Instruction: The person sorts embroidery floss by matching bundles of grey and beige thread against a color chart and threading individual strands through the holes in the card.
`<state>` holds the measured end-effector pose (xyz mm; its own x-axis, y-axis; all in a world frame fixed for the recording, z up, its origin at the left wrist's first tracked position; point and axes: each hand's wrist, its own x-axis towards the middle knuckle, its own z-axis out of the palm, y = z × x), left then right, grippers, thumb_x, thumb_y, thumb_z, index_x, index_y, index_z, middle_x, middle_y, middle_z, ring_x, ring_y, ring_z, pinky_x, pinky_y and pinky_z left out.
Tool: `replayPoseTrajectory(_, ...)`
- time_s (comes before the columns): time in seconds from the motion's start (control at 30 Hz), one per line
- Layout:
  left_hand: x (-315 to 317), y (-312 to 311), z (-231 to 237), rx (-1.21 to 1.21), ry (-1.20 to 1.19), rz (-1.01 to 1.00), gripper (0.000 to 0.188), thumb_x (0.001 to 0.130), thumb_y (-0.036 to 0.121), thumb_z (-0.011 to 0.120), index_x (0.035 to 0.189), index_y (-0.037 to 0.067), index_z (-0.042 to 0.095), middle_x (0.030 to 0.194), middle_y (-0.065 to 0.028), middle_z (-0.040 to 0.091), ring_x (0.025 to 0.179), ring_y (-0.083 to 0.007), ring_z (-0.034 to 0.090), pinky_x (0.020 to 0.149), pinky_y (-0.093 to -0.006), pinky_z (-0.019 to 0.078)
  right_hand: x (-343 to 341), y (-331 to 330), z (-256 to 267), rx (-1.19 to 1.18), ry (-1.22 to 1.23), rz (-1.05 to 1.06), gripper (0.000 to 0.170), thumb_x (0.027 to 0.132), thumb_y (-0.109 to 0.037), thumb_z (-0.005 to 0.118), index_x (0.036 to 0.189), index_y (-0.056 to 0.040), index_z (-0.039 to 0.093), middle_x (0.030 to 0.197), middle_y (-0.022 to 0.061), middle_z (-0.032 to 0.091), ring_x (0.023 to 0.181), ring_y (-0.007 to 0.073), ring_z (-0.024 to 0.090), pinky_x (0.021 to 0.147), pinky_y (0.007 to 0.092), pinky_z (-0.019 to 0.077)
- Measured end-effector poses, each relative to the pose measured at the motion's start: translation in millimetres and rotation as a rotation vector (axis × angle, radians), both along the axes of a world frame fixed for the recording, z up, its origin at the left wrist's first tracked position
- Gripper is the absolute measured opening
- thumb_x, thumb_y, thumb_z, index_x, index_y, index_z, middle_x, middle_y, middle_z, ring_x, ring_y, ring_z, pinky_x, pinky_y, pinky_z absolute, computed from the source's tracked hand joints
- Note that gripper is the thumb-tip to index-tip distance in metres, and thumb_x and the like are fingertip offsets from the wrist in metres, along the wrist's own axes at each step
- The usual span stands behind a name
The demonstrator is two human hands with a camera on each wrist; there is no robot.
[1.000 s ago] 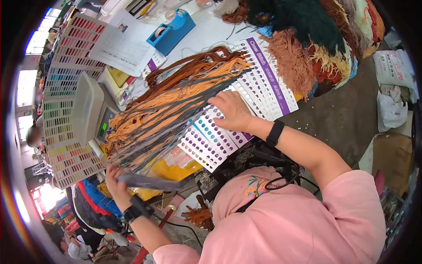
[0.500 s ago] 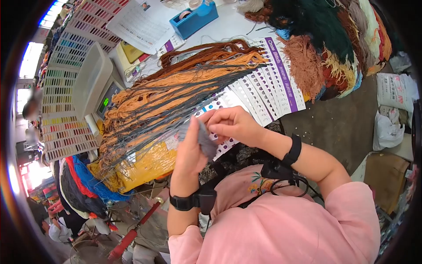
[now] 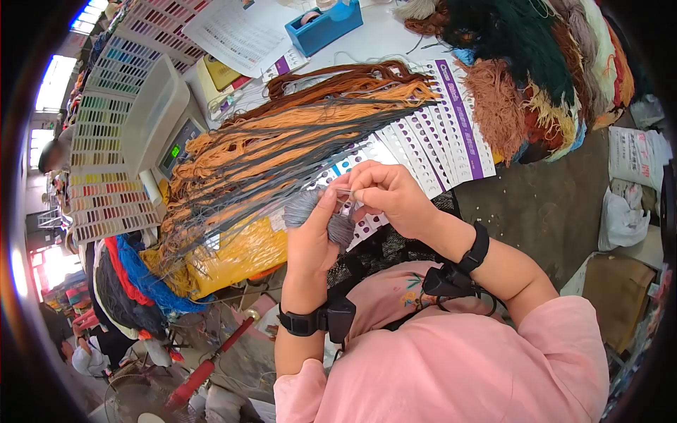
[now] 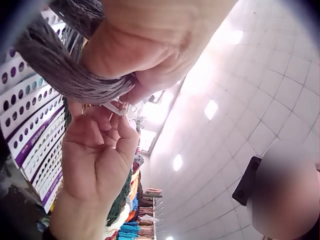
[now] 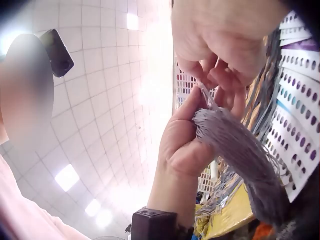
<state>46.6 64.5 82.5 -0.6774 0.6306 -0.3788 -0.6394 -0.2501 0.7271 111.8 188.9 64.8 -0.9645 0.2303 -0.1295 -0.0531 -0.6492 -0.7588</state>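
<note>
Grey thread makes up the skein (image 3: 341, 231) at the centre of the head view, held in the left hand (image 3: 308, 240). Fingers and thumb are curled round it, with a lobe bulging on either side. The right hand (image 3: 395, 197), just to its upper right, pinches a pale strand (image 5: 206, 95) at the fingertips, close beside the left thumb. Whether that strand belongs to the skein or is a separate tie, I cannot tell.

The skein should be light, limp and easily squashed, with little to break but plenty to tangle. Its gathered neck, near the fingertips, seems the best place to hold; a grip on the outer threads alone would probably let some slide loose. The strand looks thin and perhaps slippery, so it likely calls for fingertips rather than a palm.

Just behind the hands, dark grey threads (image 3: 384, 121) lie over orange threads (image 3: 409, 90), slanting from left of centre towards the upper right; their loose lower-left ends are the likeliest thing to snag. Cards (image 3: 465, 127) fan out right of centre, reaching beneath the right hand. Left of the left hand is a yellow packet (image 3: 247, 264). Farther out are brown threads (image 3: 331, 81), a scale (image 3: 151, 123) at upper left, a blue tape dispenser (image 3: 324, 29) at top centre, and a yarn heap (image 3: 522, 70) at upper right.
</note>
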Motion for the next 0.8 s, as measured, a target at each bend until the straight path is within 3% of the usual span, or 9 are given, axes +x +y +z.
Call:
replayPoseTrajectory(0.07,-2.3,-3.6,-6.9,0.032,0.010,-0.009,0.017,0.082,0.011,0.050,0.088,-0.004,0.055,0.094,-0.0145,0.055,0.079,-0.0177,0.055,0.065,-0.0311,0.0474,2.3,2.6,-1.2,-0.084,0.046,0.022,0.006,0.073,0.000,0.050,0.069,0.0018,0.055,0.090,0.0072,0.050,0.061,0.0065,0.049,0.048,0.0175,0.0399)
replayPoseTrajectory(0.17,-4.5,-10.1,-8.3,-0.024,-0.164,0.078,0.015,0.082,0.011,0.051,0.086,-0.003,0.056,0.093,-0.0142,0.055,0.079,-0.0173,0.054,0.065,-0.0304,0.0470,4.7,3.0,-7.7,-0.212,0.048,0.063,0.006,0.073,0.000,0.051,0.072,0.0020,0.056,0.089,0.0059,0.050,0.056,0.0062,0.047,0.047,0.0176,0.0391)
replayPoseTrajectory(0.27,-0.1,-9.0,-5.7,-0.025,-0.073,0.029,0.013,0.081,0.011,0.051,0.087,0.000,0.055,0.088,-0.0099,0.056,0.080,-0.0165,0.054,0.069,-0.0292,0.0460,3.9,1.9,-11.9,-0.156,0.040,0.054,0.007,0.073,0.000,0.051,0.074,0.0027,0.058,0.087,0.0054,0.051,0.054,0.0063,0.047,0.047,0.0178,0.0388)
replayPoseTrajectory(0.37,6.7,-0.1,-0.9,-0.082,0.005,0.098,0.009,0.078,0.007,0.056,0.083,-0.001,0.058,0.093,-0.0126,0.055,0.080,-0.0164,0.053,0.065,-0.0291,0.0461,4.5,-1.3,-7.0,0.020,-0.050,0.041,0.007,0.073,-0.001,0.053,0.074,0.0034,0.059,0.082,0.0051,0.052,0.052,0.0064,0.047,0.046,0.0181,0.0383)
replayPoseTrajectory(0.67,7.4,5.3,-9.4,-0.134,-0.002,0.103,0.009,0.077,0.005,0.057,0.083,-0.001,0.058,0.096,-0.0109,0.055,0.079,-0.0170,0.053,0.066,-0.0298,0.0450,6.2,5.0,-10.4,0.047,-0.138,0.112,0.006,0.073,-0.004,0.056,0.073,0.0011,0.059,0.070,0.0026,0.055,0.051,0.0068,0.049,0.046,0.0186,0.0398)
replayPoseTrajectory(0.77,8.8,4.5,-5.4,-0.075,-0.014,0.106,0.010,0.080,0.009,0.053,0.084,0.000,0.055,0.087,-0.0077,0.056,0.074,-0.0149,0.053,0.063,-0.0286,0.0443,6.7,6.5,-16.5,0.023,-0.051,0.068,0.007,0.074,-0.005,0.055,0.078,0.0001,0.059,0.076,0.0039,0.055,0.056,0.0065,0.049,0.046,0.0184,0.0395)
replayPoseTrajectory(0.8,6.7,1.5,-6.9,-0.007,-0.109,0.128,0.010,0.081,0.010,0.052,0.084,0.000,0.054,0.082,-0.0061,0.054,0.070,-0.0133,0.052,0.061,-0.0268,0.0435,6.9,8.4,-15.7,-0.126,-0.045,0.086,0.008,0.074,-0.005,0.055,0.080,-0.0003,0.058,0.079,0.0042,0.055,0.059,0.0067,0.050,0.046,0.0186,0.0398)
